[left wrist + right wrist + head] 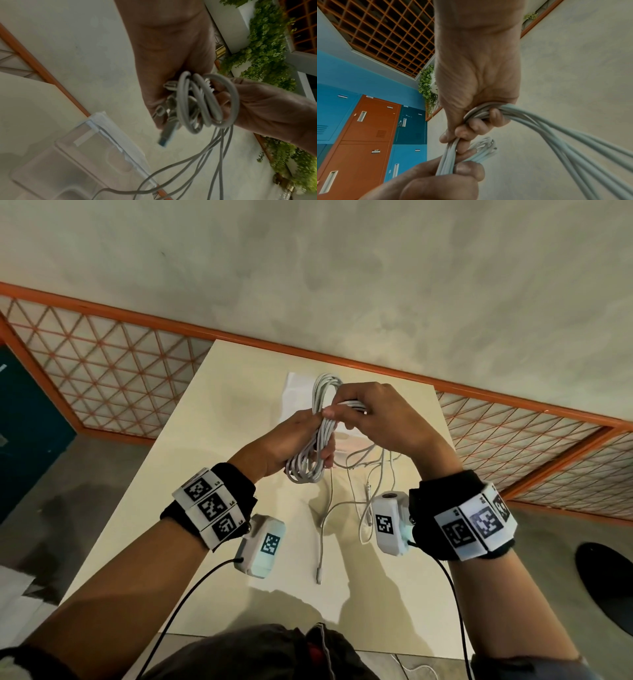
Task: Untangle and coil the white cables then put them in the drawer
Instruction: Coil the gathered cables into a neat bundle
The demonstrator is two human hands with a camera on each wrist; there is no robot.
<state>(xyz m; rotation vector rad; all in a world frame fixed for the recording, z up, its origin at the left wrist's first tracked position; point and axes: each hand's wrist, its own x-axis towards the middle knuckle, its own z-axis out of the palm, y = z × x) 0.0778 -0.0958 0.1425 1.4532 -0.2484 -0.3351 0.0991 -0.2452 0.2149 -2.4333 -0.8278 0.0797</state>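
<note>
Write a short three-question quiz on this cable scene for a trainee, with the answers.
1. True or false: the white cable coil lies flat on the table.
2. Which hands hold the coil? A) only the left hand B) only the right hand C) both
3. Fill in: loose white cables lie on the table ____ the hands, toward the person.

Key: 1. False; it is held up above the table. 2. C; both hands grip it. 3. Below.
</note>
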